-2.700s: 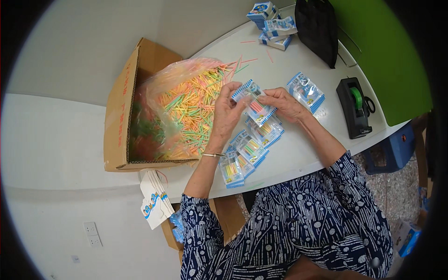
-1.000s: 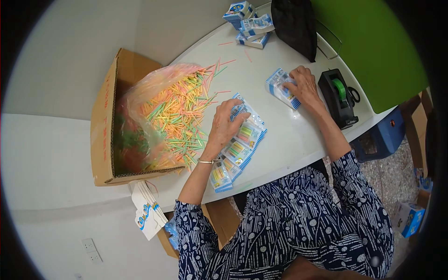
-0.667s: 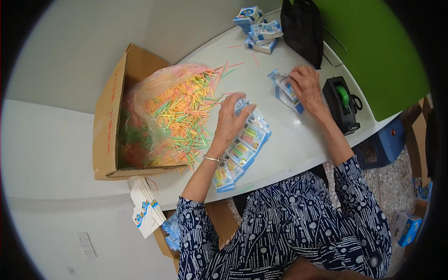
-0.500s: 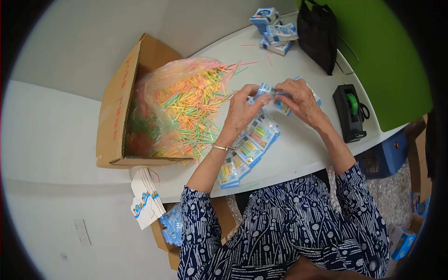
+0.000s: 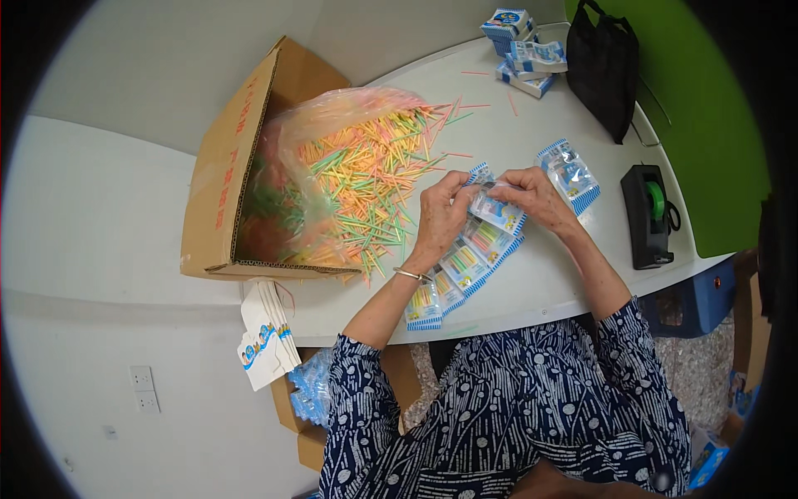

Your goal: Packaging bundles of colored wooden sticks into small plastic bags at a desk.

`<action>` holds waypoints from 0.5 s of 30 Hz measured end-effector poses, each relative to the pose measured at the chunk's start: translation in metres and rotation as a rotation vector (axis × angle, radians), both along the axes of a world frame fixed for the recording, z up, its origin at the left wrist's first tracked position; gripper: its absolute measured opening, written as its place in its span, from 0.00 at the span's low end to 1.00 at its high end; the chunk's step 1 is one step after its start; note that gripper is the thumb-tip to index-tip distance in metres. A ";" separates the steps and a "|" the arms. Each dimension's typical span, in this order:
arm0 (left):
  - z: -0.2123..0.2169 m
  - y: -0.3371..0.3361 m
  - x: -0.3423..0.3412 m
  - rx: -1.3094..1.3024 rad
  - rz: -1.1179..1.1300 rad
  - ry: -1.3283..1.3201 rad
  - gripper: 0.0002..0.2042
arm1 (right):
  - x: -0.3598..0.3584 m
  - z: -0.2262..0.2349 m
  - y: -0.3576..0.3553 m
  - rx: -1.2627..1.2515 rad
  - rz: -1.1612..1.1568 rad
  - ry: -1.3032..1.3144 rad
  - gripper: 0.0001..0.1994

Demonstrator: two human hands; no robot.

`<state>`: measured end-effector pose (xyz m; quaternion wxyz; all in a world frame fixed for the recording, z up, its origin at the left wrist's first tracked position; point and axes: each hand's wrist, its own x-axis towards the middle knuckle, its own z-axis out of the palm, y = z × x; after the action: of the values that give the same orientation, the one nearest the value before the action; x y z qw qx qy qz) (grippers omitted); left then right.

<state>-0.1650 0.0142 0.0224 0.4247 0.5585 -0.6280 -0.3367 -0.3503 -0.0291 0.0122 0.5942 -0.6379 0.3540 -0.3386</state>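
Note:
A small clear plastic packet with blue striped edges point(image 5: 497, 214) is pinched at its upper edge between both hands. My left hand point(image 5: 440, 214) has its fingers closed on the left side of that edge. From the right, my right hand point(image 5: 536, 200) closes thumb and fingers on the same edge. Below them, a slanting row of overlapping packets point(image 5: 464, 268) lies on the table, with short coloured sticks showing inside several. To the right of my right hand rest more clear packets with blue edges point(image 5: 570, 176).
At left, a tipped cardboard box point(image 5: 218, 179) spills thin pink, yellow, orange and green sticks point(image 5: 366, 179) from a clear bag. Small blue-and-white boxes point(image 5: 532, 56) and a black bag point(image 5: 604, 71) stand at the back. A black tape dispenser point(image 5: 644, 220) sits right; folded white cards point(image 5: 270, 337) overhang the left edge.
My right hand has come away from the packets at the right and now pinches the packet beside my left hand. The whole view has shifted slightly.

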 end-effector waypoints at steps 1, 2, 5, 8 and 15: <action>-0.001 0.000 0.001 -0.006 -0.002 -0.015 0.06 | 0.000 -0.001 -0.001 0.002 0.002 0.000 0.11; -0.003 0.000 0.003 -0.004 -0.001 -0.015 0.06 | 0.000 -0.001 -0.001 -0.004 0.029 0.030 0.12; -0.001 -0.003 0.011 0.092 -0.019 -0.085 0.07 | -0.001 -0.011 -0.005 -0.017 0.055 0.057 0.13; 0.005 -0.015 0.036 0.043 -0.108 -0.164 0.09 | -0.003 -0.011 -0.007 -0.025 0.008 0.028 0.14; -0.001 -0.033 0.131 -0.289 -0.169 -1.447 0.28 | -0.008 -0.017 -0.016 -0.045 -0.127 0.052 0.13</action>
<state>-0.0343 -0.0186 0.0213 -0.0532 0.5291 -0.8297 0.1698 -0.3585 -0.0455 -0.0052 0.5476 -0.6358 0.4016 -0.3669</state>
